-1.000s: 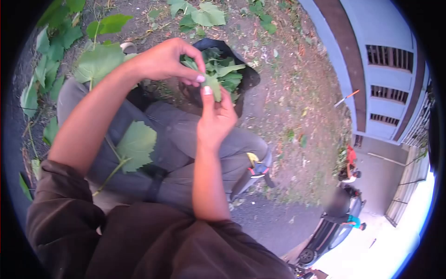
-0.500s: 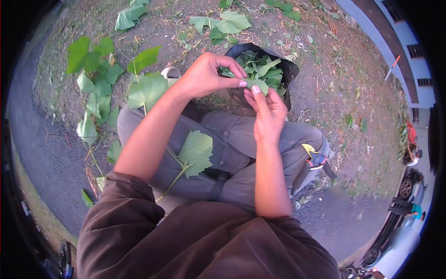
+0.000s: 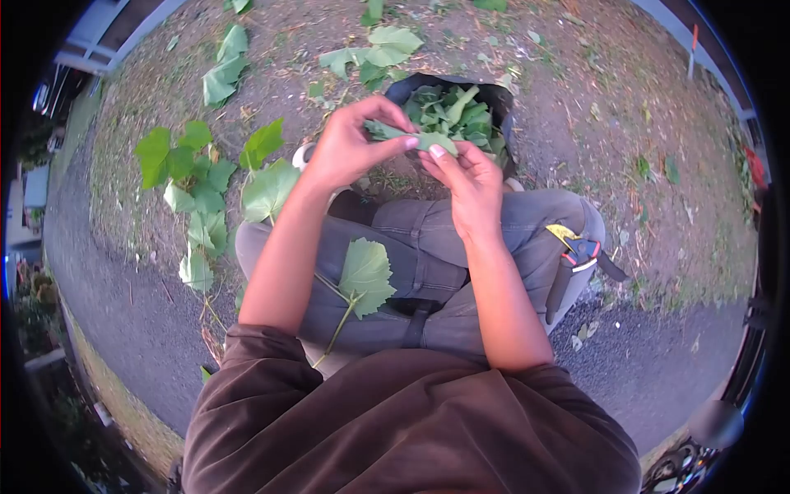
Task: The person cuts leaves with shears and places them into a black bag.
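Hands: left hand (image 3: 346, 152) and right hand (image 3: 471, 185) both pinch one folded leaf (image 3: 393, 134).
Bag: black bag (image 3: 403, 89), leaf-filled, just beyond the hands.
Lap (image 3: 428, 247): loose leaf (image 3: 367, 274) rests on it.

You have nothing legible in front of you. No lettering, number or brand mark can be made out on the black bag (image 3: 504, 103), on the pruning shears (image 3: 578, 247) at your hip, or on your brown sleeves (image 3: 255, 387).
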`<action>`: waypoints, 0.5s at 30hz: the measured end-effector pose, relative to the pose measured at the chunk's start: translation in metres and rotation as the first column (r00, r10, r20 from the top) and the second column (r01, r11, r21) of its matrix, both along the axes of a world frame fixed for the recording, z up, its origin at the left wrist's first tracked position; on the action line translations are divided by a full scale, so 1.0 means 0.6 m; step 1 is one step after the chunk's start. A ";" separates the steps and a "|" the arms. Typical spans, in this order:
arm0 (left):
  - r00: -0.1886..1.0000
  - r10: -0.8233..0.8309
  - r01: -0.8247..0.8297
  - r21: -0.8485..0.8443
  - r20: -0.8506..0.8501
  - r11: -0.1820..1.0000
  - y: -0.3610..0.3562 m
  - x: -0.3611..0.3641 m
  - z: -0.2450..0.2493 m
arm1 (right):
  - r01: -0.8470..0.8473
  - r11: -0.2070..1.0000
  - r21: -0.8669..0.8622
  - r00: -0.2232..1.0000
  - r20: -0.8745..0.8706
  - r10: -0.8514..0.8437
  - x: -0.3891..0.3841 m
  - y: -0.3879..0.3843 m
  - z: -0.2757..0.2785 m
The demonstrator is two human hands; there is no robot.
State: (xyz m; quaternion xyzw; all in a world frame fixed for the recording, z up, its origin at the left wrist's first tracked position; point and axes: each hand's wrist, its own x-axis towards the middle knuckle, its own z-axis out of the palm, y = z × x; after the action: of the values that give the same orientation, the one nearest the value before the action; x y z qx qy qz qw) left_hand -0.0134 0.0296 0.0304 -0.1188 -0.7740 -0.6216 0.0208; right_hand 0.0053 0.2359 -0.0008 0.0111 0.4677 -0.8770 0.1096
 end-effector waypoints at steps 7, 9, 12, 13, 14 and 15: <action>0.866 0.292 -0.251 0.152 -0.407 0.956 0.047 0.249 0.109 | -0.032 0.999 0.000 0.995 -0.099 0.032 0.002 -0.012 -0.034; 0.671 0.384 -0.387 0.142 -0.634 0.911 0.011 0.226 0.133 | -0.032 0.993 0.112 0.998 -0.052 0.038 0.002 -0.008 -0.018; 0.378 0.327 -0.662 -0.006 -0.866 0.750 -0.036 0.167 0.195 | -0.057 0.998 0.015 0.995 -0.081 0.058 0.005 -0.028 -0.008; 0.344 0.343 -0.776 -0.059 -0.874 0.628 -0.065 0.170 0.179 | -0.064 0.998 0.027 0.994 -0.083 0.066 0.001 -0.024 -0.011; 0.258 0.337 -0.628 0.108 -0.906 0.771 -0.080 0.161 0.184 | -0.045 0.999 0.030 0.995 -0.090 0.048 -0.013 -0.023 -0.004; 0.191 0.351 -0.459 0.233 -0.917 0.857 -0.065 0.185 0.179 | -0.027 1.000 0.005 0.996 -0.080 0.028 -0.003 -0.007 -0.017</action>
State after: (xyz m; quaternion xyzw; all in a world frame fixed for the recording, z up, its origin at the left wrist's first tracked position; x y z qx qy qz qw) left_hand 0.0979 -0.0095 0.1378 -0.2490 -0.6442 -0.3684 0.6223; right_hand 0.0037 0.2318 -0.0112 -0.0302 0.4735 -0.8742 0.1029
